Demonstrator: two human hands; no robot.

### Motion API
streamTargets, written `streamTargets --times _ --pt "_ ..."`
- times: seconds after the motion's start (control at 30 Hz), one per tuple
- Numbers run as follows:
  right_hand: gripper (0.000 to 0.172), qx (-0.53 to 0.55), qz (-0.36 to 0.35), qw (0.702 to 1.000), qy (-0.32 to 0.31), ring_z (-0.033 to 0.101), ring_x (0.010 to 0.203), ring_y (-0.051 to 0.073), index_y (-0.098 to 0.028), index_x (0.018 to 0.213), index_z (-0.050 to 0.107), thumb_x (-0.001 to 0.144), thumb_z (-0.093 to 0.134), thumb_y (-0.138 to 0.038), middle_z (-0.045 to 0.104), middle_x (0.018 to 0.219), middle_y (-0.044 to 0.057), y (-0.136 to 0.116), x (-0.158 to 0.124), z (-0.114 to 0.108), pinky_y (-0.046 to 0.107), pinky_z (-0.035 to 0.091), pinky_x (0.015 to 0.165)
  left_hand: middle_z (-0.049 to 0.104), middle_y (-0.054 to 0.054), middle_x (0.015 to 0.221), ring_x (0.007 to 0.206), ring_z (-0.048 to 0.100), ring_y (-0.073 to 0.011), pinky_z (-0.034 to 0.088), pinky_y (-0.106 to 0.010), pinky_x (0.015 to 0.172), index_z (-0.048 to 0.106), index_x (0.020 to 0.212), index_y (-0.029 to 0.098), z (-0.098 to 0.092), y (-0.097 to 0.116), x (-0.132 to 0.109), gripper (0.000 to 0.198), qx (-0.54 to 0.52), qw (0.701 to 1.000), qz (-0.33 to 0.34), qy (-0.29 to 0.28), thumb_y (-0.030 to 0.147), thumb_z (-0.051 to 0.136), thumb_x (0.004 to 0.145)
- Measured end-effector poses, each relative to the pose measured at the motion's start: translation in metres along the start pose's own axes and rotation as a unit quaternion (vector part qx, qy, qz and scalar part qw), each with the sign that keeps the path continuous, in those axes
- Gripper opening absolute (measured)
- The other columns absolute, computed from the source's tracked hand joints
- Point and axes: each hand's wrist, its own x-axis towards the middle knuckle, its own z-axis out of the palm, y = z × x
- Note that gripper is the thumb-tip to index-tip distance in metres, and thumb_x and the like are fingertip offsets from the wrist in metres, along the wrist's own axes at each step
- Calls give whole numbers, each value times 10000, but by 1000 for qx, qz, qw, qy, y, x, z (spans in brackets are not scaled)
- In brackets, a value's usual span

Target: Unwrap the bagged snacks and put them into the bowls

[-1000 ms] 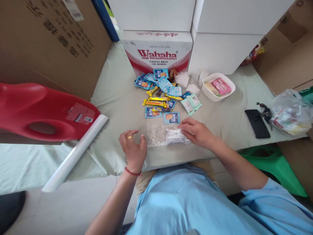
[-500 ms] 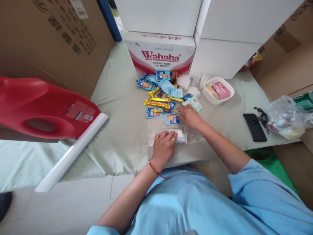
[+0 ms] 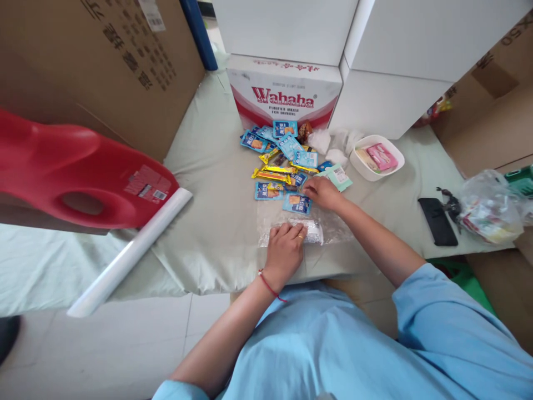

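My left hand (image 3: 285,247) lies with its fingers stretched over the left end of a white wrapped packet (image 3: 313,231). That packet sits on a clear plastic bag (image 3: 267,213) at the table's front edge. My right hand (image 3: 323,191) has its fingers curled together beside a blue snack pouch (image 3: 297,204); anything between the fingertips is hidden. Behind the hands, yellow-wrapped bars (image 3: 271,176) and more blue pouches (image 3: 254,141) form a loose pile. A pale green packet (image 3: 338,176) with a barcode lies just behind my right hand.
A white Wahaba-style water carton (image 3: 287,100) and white boxes (image 3: 391,100) stand behind the pile. At right are a white bowl (image 3: 377,175), a black phone (image 3: 437,221) and a plastic bag (image 3: 487,211). A plastic-film roll (image 3: 133,250) and red jug (image 3: 83,172) are left.
My right hand's fingers have curled in from a more spread position near the blue pouch. My left hand stays on the white packet. The whole view has shifted slightly.
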Motion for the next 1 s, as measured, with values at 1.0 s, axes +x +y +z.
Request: streamTargets --times 1.0 --pt "384 -41 -201 978 -35 539 814 212 -218 1410 689 1085 487 -244 674 879 83 -47 -108 6 310 423 752 780 -88 1207 1062 657 -264 497 -435 896 746 1246 241 8 -1 -10 370 -10 1000 -13 -4 163 458 1027"
